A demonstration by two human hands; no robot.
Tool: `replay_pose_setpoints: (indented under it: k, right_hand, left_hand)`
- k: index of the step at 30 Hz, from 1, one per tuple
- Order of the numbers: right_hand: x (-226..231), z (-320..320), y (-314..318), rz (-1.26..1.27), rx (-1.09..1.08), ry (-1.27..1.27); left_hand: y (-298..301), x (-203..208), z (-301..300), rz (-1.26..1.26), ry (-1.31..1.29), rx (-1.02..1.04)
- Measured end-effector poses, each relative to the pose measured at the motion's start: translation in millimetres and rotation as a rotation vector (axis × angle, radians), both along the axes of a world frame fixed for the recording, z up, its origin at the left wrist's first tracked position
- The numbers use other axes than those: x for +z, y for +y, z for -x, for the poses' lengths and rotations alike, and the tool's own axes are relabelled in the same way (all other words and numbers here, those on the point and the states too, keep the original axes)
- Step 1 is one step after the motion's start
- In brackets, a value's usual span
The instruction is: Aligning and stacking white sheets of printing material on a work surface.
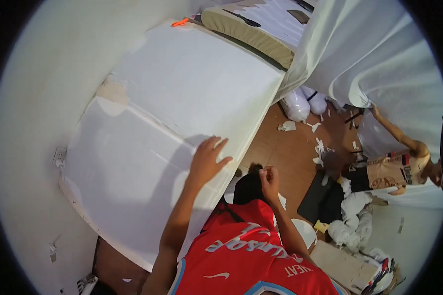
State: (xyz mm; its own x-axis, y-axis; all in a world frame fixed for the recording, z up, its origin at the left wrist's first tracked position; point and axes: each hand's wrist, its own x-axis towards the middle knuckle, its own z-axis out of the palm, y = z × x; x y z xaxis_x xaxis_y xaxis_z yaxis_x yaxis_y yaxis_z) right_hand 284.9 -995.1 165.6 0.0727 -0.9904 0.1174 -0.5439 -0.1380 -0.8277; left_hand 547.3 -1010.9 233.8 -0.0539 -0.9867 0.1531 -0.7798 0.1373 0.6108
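Note:
My left hand [208, 161] rests on the white tabletop [202, 73] near its right edge, fingers spread, holding nothing. Just off that edge, in front of my dark shorts, is my right hand [269, 183] with its fingers curled in. Whatever the right hand may hold is too small or hidden to make out. A seam line runs across the tabletop beyond my left hand. The surface has a worn, bare brown patch [114, 91] by the wall side. At the far corner of the table lies a small orange tool [180, 22].
Beyond the table, dark scissors [248, 19] lie on a padded, cloth-covered surface [251, 37]. A white curtain [379, 44] hangs at right, gripped by another person [389, 172]. White scraps [320, 150], stuffed bags [296, 104] and a cardboard box [342, 265] are on the floor.

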Motion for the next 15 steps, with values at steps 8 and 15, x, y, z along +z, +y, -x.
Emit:
replay_pose_setpoints:
  k: [8,15]
  right_hand:
    - [-28,62,-152,-0.239,0.092,-0.324]
    - [-46,122,-272,-0.613,0.285,-0.178]
  left_hand:
    - [-43,-53,69,0.060,-0.146,0.330]
    - [-55,-32,90,-0.112,-0.101,0.488]
